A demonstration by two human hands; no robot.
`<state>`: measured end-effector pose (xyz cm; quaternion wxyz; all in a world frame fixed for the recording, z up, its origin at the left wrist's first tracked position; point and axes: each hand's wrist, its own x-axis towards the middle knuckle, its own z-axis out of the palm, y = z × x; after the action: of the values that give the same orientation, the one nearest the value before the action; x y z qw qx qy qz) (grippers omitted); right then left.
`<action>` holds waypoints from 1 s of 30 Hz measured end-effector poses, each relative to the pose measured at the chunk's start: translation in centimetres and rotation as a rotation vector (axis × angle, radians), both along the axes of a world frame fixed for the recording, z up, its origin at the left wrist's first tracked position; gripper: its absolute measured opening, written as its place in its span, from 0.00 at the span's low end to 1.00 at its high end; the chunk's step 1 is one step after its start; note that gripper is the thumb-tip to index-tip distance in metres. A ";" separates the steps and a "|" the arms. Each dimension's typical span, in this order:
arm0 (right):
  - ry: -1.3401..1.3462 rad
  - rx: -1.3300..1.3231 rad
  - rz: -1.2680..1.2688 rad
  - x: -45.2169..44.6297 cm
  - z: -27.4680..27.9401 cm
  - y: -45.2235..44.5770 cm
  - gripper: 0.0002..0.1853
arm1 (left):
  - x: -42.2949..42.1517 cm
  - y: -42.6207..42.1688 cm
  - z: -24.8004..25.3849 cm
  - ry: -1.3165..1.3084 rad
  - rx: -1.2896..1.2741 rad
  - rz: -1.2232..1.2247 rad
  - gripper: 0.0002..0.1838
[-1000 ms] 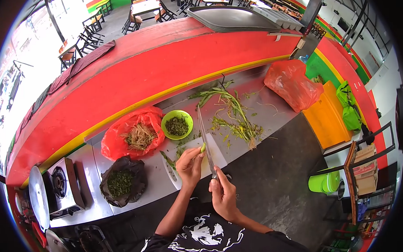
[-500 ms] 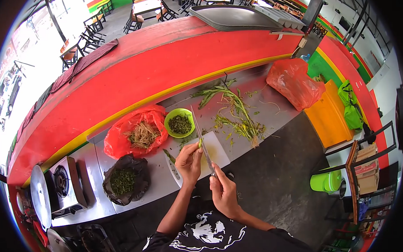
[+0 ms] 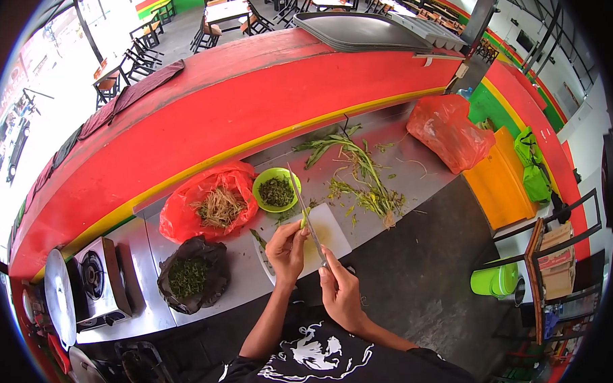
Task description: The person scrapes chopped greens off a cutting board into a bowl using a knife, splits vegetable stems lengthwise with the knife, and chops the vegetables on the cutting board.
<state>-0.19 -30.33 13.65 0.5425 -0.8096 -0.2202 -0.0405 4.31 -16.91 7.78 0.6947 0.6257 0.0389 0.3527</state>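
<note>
My left hand [image 3: 286,253] is closed in a pinch on a small green stem piece [image 3: 304,220], held above the white cutting board [image 3: 331,232]. My right hand [image 3: 340,291] is wrapped round the handle of a long knife [image 3: 300,196]. Its blade points away from me and lies against the green piece, close to my left fingertips. Behind the hands stands a lime-green bowl [image 3: 277,190] of chopped greens. Another blade-like tool [image 3: 263,254] lies at the board's left edge, partly hidden by my left hand.
Leafy stalks [image 3: 366,169] lie loose on the steel counter [image 3: 413,154]. To the left are a red plastic bag [image 3: 179,213] of roots or dry stems and a black bag [image 3: 214,262] of chopped greens. A gas stove [image 3: 97,276] stands farther left, a red bag [image 3: 449,132] at right.
The knife tip has shifted slightly left relative to the bowl. My hands keep almost the same position and hold, and the view has moved a little.
</note>
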 end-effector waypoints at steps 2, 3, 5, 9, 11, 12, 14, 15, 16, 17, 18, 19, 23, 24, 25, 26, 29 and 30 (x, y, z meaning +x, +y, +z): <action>0.012 -0.008 0.002 -0.1 0.1 0.1 0.24 | 0.1 0.1 0.1 -0.008 -0.007 0.009 0.07; 0.025 -0.016 0.002 -0.1 0.2 0.1 0.24 | 0.2 0.1 0.1 -0.017 -0.014 0.015 0.07; 0.038 -0.018 0.005 -0.2 0.1 0.2 0.24 | 0.2 0.2 -0.2 -0.011 -0.027 0.006 0.09; 0.060 -0.016 0.007 -0.4 0.1 0.2 0.24 | 0.5 0.0 0.0 -0.009 -0.069 0.010 0.08; 0.071 -0.025 0.006 -0.4 0.3 0.1 0.24 | 0.5 0.0 0.1 -0.014 -0.072 0.004 0.08; 0.084 -0.034 0.008 -0.4 0.3 0.1 0.24 | 0.5 0.0 0.2 -0.017 -0.074 -0.001 0.08; 0.044 0.021 -0.005 -0.2 0.0 0.4 0.23 | 0.6 0.0 0.3 -0.025 -0.081 -0.019 0.08; 0.009 0.073 -0.016 -0.2 -0.2 0.5 0.22 | 0.5 0.0 0.3 -0.029 -0.090 -0.036 0.08; 0.010 0.073 -0.017 -0.1 -0.1 0.5 0.22 | 0.3 -0.2 0.1 -0.029 -0.090 -0.036 0.08; -0.009 0.081 -0.025 0.1 0.0 0.6 0.22 | 0.2 -0.3 -0.1 -0.038 -0.053 -0.045 0.08; -0.028 0.091 -0.032 0.3 0.1 0.6 0.22 | 0.1 -0.4 -0.2 -0.049 -0.015 -0.054 0.09; -0.028 0.091 -0.033 0.3 0.0 0.7 0.22 | 0.0 -0.6 -0.3 -0.049 -0.014 -0.054 0.09; -0.052 0.085 -0.035 0.4 -0.2 0.8 0.22 | 0.2 -0.6 -0.3 -0.040 -0.072 -0.054 0.09; -0.053 0.086 -0.030 0.4 -0.2 0.8 0.22 | 0.3 -0.4 -0.2 -0.047 -0.056 -0.048 0.09; -0.054 0.084 -0.027 0.3 -0.3 0.7 0.22 | 0.4 -0.3 0.0 -0.048 -0.058 -0.045 0.09; -0.030 0.077 -0.023 0.2 -0.4 0.6 0.22 | 0.4 -0.2 0.1 -0.047 -0.069 -0.056 0.09; 0.005 0.084 -0.017 0.0 -0.2 0.5 0.22 | 0.4 0.0 0.3 -0.037 -0.063 -0.067 0.10; 0.013 0.099 -0.017 0.0 0.0 0.5 0.22 | 0.5 0.0 0.3 -0.032 -0.045 -0.069 0.10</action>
<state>-0.21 -29.79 13.61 0.5829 -0.7839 -0.2076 -0.0508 4.80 -16.90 8.05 0.7211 0.6050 0.0141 0.3374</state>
